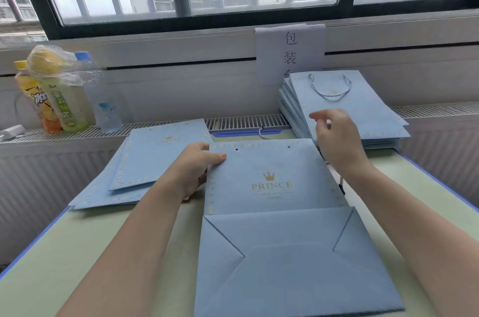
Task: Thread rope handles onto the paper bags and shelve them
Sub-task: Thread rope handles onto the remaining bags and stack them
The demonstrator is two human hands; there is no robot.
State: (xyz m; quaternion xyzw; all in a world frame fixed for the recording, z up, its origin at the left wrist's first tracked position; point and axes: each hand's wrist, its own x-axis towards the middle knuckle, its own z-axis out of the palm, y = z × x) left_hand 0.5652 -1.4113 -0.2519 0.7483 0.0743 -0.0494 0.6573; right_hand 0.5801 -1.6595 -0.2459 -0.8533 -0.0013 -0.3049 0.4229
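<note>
We have the flat blue paper bag (274, 187) at frame center on the surface (155, 252), our left hand (193, 169) pinching its left edge, right hand (337, 140) relaxed, holding nothing. A rope handle (262, 132) lies just above. We should feed it through the 2 punched holes, keeping the bag pinned flat. None of these bags holds anything.

Matt blue paper bag (274, 181), gold print
</note>
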